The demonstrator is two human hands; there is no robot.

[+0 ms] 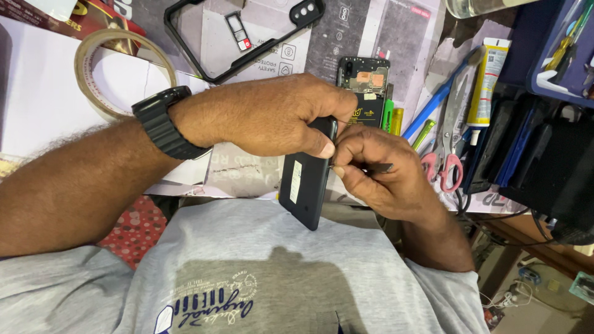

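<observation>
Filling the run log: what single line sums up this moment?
left hand: grips dark slim phone on edge | right hand: thin metal tool at phone edge | behind: pink-handled scissors

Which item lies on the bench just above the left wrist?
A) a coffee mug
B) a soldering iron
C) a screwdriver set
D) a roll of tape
D: a roll of tape lies flat on the white paper, just above the black watch on the left hand.
</observation>
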